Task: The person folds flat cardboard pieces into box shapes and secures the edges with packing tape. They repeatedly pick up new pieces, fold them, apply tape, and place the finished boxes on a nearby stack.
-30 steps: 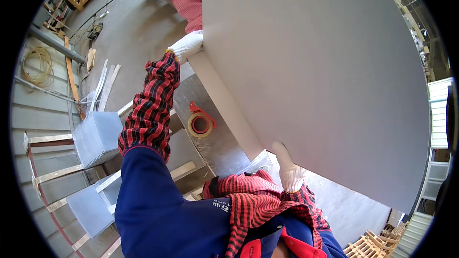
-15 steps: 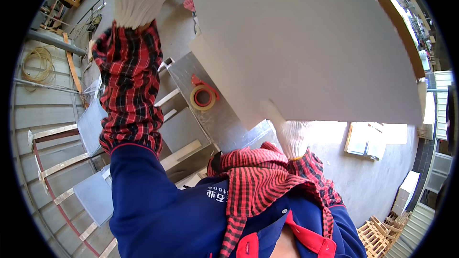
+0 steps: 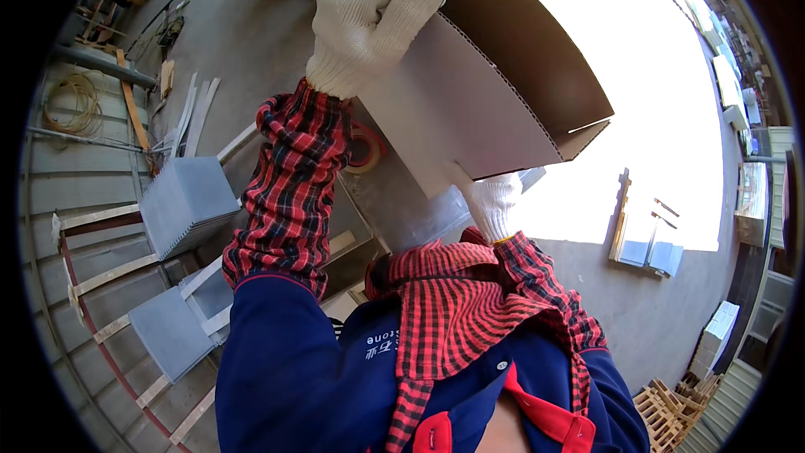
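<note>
A cardboard box point(image 3: 470, 92), pale on the outside and brown on the inside, is held up in front of me with its hollow side facing away to the right. My left hand point(image 3: 369, 21), in a white knitted glove, closes over its upper left edge. At its lower corner my right hand point(image 3: 495, 204), gloved the same way, grips the board; those fingertips are partly hidden behind the panel. Below the box is a metal-topped table point(image 3: 394, 205). A roll of tape in a red dispenser point(image 3: 366, 148) lies on it, partly covered by my left sleeve.
Grey slabs are stacked on a rack point(image 3: 186, 201) to the left, with another grey stack point(image 3: 172, 331) nearer. A coiled hose point(image 3: 71, 105) hangs at the left wall. Flat bundles point(image 3: 646, 243) and wooden pallets point(image 3: 671, 411) are on the floor to the right.
The broad pale panel has folded or turned, so the brown inside now shows. My left hand has come nearer and to the right along its edge. My right hand stays at the lower corner.
</note>
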Available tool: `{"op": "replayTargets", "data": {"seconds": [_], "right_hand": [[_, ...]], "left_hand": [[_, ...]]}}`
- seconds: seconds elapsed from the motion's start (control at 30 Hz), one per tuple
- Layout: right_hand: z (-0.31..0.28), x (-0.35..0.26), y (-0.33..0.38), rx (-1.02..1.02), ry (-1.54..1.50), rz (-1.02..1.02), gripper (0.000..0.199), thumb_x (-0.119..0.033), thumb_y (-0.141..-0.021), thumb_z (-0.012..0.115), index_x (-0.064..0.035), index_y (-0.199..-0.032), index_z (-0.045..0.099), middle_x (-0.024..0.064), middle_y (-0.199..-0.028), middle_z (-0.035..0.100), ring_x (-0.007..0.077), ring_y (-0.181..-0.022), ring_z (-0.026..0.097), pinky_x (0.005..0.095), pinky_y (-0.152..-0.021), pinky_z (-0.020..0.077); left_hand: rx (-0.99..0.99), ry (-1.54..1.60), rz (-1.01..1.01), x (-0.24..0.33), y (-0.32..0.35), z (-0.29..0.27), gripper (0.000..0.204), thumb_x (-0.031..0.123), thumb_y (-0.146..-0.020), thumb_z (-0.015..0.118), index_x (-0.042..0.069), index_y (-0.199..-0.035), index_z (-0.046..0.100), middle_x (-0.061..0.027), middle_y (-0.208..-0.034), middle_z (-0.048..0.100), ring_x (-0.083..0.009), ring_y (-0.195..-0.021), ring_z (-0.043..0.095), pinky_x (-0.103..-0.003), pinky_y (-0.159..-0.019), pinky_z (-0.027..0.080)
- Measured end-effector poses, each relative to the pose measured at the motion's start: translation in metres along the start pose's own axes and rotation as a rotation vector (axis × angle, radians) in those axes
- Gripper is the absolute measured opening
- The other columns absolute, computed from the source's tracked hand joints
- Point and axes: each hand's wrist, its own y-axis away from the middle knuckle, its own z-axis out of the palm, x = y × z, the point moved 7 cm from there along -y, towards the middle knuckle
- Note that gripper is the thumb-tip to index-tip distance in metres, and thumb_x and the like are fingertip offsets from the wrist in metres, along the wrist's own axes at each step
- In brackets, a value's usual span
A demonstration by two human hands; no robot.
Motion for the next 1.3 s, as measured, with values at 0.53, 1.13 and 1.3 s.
{"op": "replayTargets", "data": {"seconds": [0.53, 1.13, 1.3], "right_hand": [[-0.020, -0.033, 0.003, 0.054, -0.049, -0.123, 0.068, -0.016, -0.080, 0.078, -0.0034, -0.133, 0.037, 0.0183, -0.104, 0.066, 0.0321, -0.095, 0.069, 0.0397, -0.081, 0.0550], [-0.102, -0.133, -0.025, 0.363, -0.206, -0.748, 0.027, -0.014, -0.081, 0.083, -0.0066, -0.099, 0.063, 0.0164, -0.121, 0.057, 0.0177, -0.088, 0.064, 0.0279, -0.068, 0.0543], [-0.079, -0.141, -0.031, 0.129, -0.168, -0.391, 0.036, -0.028, -0.072, 0.087, -0.0099, -0.093, 0.064, 0.0195, -0.126, 0.058, 0.0338, -0.104, 0.066, 0.0384, -0.077, 0.0575]], "left_hand": [[-0.019, 0.021, -0.033, -0.010, 0.014, -0.002, 0.024, 0.014, -0.093, 0.054, 0.004, -0.072, 0.061, -0.0038, -0.073, 0.059, -0.0201, -0.076, 0.057, -0.046, -0.104, 0.043], [0.040, -0.146, -0.036, 0.025, 0.016, 0.032, 0.017, 0.011, -0.083, 0.058, 0.003, -0.069, 0.063, -0.0079, -0.064, 0.054, -0.0288, -0.068, 0.056, -0.043, -0.087, 0.047], [-0.013, -0.197, 0.095, -0.010, 0.047, 0.029, 0.015, 0.012, -0.082, 0.060, 0.006, -0.069, 0.061, -0.0055, -0.064, 0.053, -0.0265, -0.067, 0.056, -0.047, -0.090, 0.048]]}}
